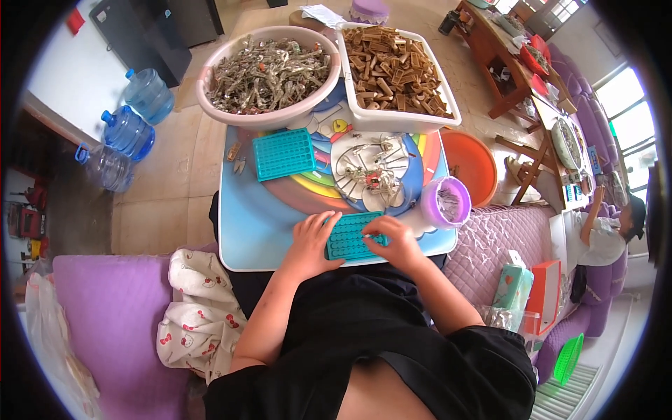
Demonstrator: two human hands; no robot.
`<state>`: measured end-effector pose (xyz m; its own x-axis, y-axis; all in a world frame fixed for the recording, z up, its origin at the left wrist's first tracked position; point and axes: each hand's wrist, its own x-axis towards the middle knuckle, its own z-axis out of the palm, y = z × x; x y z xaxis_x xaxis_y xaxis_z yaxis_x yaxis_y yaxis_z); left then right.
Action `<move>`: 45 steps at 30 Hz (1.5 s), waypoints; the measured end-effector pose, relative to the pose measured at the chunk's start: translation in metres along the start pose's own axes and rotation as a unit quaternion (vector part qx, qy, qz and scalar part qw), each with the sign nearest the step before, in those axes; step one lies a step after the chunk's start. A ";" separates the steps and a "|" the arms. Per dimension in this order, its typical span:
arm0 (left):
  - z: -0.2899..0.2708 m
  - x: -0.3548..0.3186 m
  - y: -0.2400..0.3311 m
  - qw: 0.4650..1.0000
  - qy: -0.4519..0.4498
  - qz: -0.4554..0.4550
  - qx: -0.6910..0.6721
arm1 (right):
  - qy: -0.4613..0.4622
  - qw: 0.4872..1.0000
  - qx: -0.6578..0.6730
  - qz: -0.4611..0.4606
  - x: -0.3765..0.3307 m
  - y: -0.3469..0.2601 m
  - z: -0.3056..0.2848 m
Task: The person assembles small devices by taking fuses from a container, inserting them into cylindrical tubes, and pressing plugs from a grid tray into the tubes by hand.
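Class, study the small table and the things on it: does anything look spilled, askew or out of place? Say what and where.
Two small pieces lie loose on the table, left of the spare teal tray, outside any container. Nothing else looks spilled.

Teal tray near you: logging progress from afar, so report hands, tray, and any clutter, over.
Left hand flat on teal tray, steadying. Right hand pinching at its right edge; item too small to tell. Purple cup close beside, not blocking.

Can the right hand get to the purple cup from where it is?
Probably yes. The right hand rests on the teal tray, and the purple cup stands just beyond it on the same table, with nothing between them.
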<state>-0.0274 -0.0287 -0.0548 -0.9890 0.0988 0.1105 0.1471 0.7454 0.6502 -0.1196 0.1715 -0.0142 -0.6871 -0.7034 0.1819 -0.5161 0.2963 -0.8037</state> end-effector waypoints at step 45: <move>-0.148 0.046 -0.148 0.688 -0.362 -0.411 -0.476 | 0.171 0.936 0.247 0.186 -0.022 0.039 -0.035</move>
<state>-0.0922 -0.2321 -0.0353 -0.4452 0.4611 -0.7675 -0.8626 0.0091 0.5058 -0.1424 0.2217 -0.0301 -0.9392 -0.3380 -0.0604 0.0329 0.0866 -0.9957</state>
